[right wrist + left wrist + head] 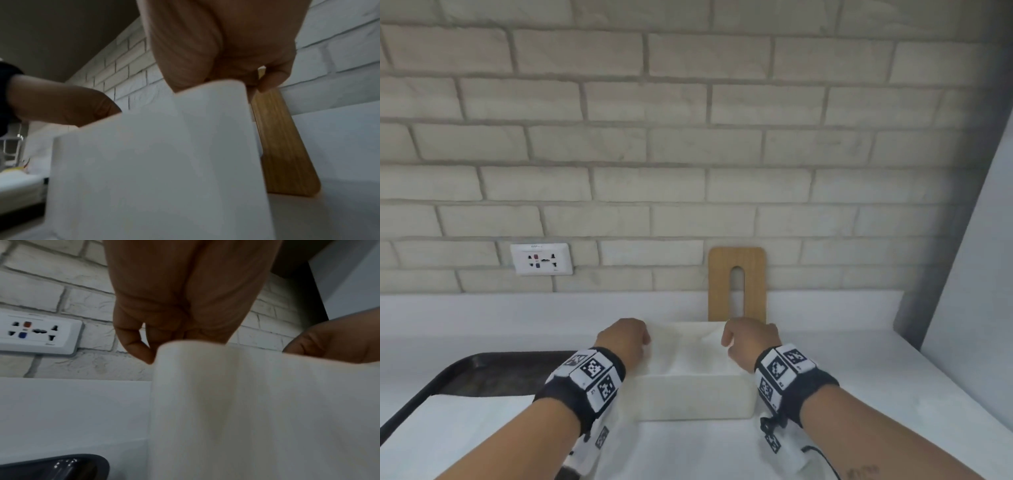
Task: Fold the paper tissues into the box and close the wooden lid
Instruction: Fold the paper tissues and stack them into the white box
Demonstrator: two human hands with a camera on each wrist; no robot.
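Observation:
A white paper tissue [688, 346] hangs stretched between both hands over the open white box [695, 397]. My left hand [631, 337] pinches its upper left corner and my right hand [743, 337] pinches its upper right corner. In the left wrist view the curled fingers [144, 350] hold the tissue's [246, 402] top edge. The right wrist view shows the sheet [164, 154] hanging below the right hand's fingers [273, 78]. The wooden lid [719, 291], with a long slot, stands upright against the wall just behind the box. The box's inside is hidden by the sheet.
A black tray [465, 373] lies left of the box with more white paper [465, 428] on it. A wall socket [541, 259] sits in the brick wall at the back left. A white panel [969, 274] borders the white counter on the right.

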